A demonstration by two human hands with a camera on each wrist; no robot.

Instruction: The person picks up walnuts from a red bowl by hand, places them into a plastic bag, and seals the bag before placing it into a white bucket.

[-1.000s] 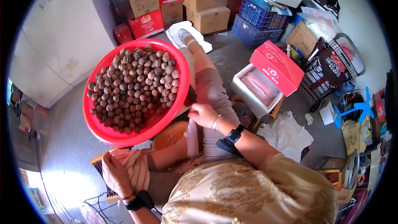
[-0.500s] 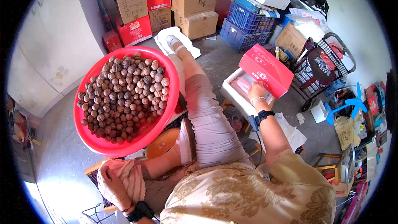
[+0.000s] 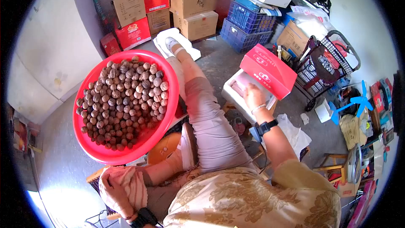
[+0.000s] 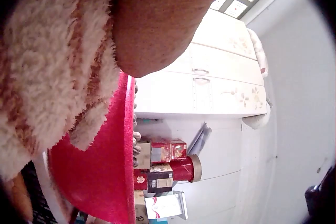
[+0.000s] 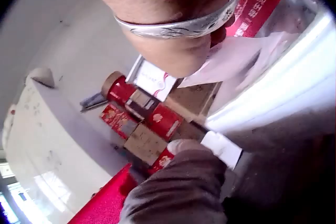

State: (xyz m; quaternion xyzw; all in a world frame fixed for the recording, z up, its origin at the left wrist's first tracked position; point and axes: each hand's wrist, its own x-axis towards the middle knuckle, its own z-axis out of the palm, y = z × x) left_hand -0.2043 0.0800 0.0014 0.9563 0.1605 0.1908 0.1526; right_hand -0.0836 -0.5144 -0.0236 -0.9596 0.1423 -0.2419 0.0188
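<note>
My right hand (image 3: 254,96) is at the mouth of a white foam box (image 3: 239,109), under its raised red lid (image 3: 270,71). In the right wrist view it pinches a thin pale-pink plastic sheet (image 5: 236,58) that stretches toward the box; its fingertips are mostly hidden. More pink sheets (image 3: 238,83) lie inside. My left hand (image 3: 114,192) grips a pink-and-white striped towel (image 3: 134,182) over the leg, its fingers partly sunk in the cloth. Ahead of that hand, a wide red basin (image 3: 171,101) holds a heap of walnuts (image 3: 122,101).
An orange round container (image 3: 162,150) sits beneath the basin. Cardboard boxes (image 3: 200,25) and blue crates (image 3: 242,36) are stacked at the back. A checked trolley (image 3: 322,65) stands right of the foam box, and white crumpled plastic (image 3: 291,133) lies near my right forearm.
My right hand has gone from beside the basin to the foam box on the right, then shifted slightly back toward me. The left hand stays on the towel. The head view has turned slightly.
</note>
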